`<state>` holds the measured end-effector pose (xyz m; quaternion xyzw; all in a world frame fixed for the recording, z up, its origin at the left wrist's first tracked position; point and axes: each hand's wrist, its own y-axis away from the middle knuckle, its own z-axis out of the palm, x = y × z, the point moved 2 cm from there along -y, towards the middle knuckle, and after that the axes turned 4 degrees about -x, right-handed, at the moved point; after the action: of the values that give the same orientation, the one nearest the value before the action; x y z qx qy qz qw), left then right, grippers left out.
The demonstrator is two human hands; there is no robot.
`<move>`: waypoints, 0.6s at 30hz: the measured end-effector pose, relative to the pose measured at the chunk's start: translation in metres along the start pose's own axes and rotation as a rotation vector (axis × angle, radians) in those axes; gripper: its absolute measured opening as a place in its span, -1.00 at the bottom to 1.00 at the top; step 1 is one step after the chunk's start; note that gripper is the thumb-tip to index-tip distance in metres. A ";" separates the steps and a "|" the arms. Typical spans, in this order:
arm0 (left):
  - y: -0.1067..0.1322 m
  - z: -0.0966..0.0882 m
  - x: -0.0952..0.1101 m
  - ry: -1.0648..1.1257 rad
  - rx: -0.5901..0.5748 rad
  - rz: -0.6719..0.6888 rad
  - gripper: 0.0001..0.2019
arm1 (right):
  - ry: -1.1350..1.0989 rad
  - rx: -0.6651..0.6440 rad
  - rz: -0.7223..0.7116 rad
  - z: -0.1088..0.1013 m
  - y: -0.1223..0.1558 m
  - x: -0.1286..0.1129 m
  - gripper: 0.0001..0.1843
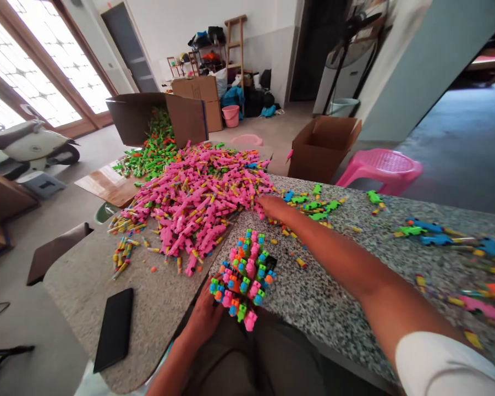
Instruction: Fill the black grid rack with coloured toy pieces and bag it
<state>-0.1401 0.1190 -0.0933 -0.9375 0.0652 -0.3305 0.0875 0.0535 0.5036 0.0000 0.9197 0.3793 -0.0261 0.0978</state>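
While my left hand [204, 316] grips the toy bundle [244, 278], right fingers [272, 206] close into the pink pile [198, 212]; a careless tug could scatter pieces off the desk [157, 308].

Bare granite table top [313, 286] between pink toy pile [193, 209] and scattered blue pieces [429, 234]; phone [114, 329] at near-left edge.

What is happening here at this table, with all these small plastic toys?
A person sits at a speckled stone table. The left hand holds a bundle of small multicoloured plastic toys at the table's edge. The right hand reaches into a big heap of pink plastic toy pieces. A black phone lies flat on the table, to the left.
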 end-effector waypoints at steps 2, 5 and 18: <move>-0.001 -0.004 -0.005 0.019 -0.015 -0.023 -0.54 | 0.021 0.022 -0.017 0.002 0.010 0.000 -0.52; -0.001 -0.009 -0.013 0.022 -0.027 -0.036 -0.60 | 0.038 0.028 -0.051 0.008 0.017 -0.001 -0.48; -0.007 -0.019 -0.021 0.041 0.019 -0.186 -0.60 | -0.081 -0.004 -0.009 0.019 0.057 0.007 -0.77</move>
<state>-0.1684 0.1276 -0.0901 -0.9316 -0.0235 -0.3570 0.0638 0.0994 0.4649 -0.0103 0.9161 0.3790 -0.0629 0.1149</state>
